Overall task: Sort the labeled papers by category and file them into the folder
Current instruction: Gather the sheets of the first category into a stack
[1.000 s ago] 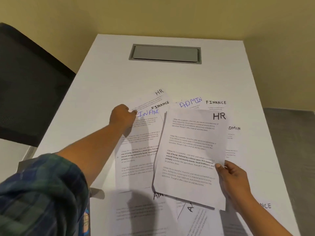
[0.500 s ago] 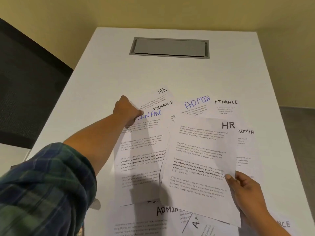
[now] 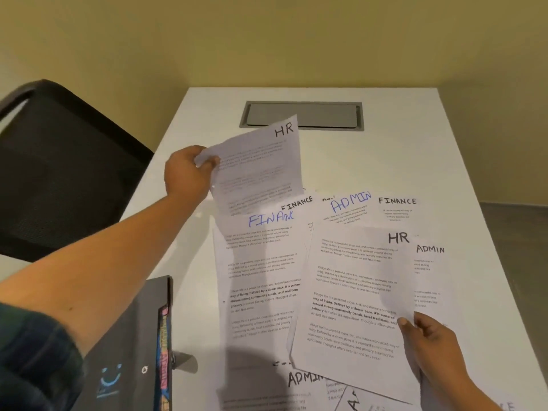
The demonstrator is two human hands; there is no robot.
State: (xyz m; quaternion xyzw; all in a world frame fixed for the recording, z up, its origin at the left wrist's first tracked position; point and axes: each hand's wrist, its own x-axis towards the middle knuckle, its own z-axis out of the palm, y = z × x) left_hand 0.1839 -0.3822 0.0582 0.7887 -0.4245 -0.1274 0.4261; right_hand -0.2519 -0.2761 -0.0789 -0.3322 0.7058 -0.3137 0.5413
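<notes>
My left hand [image 3: 187,173] pinches the left edge of a sheet marked HR [image 3: 261,170] and holds it lifted above the pile, tilted. My right hand [image 3: 430,348] grips the lower right edge of a second HR sheet [image 3: 353,307], raised slightly over the other papers. Under them on the white table [image 3: 385,161] lie overlapping sheets: a blue-lettered FINANCE sheet [image 3: 264,268], a blue ADMIN sheet [image 3: 350,204], black FINANCE [image 3: 396,207] and ADMIN [image 3: 430,262] sheets. A dark folder [image 3: 142,351] with coloured tabs lies at the lower left.
A grey cable hatch [image 3: 302,115] is set into the table's far middle. A black mesh chair [image 3: 59,173] stands to the left of the table. More ADMIN sheets [image 3: 305,381] lie at the near edge. A yellow wall rises behind.
My left hand has pulled the HR sheet out from the back of the pile and lifted it. The camera tilted up; the folder came into view. My right hand still holds its HR sheet.
</notes>
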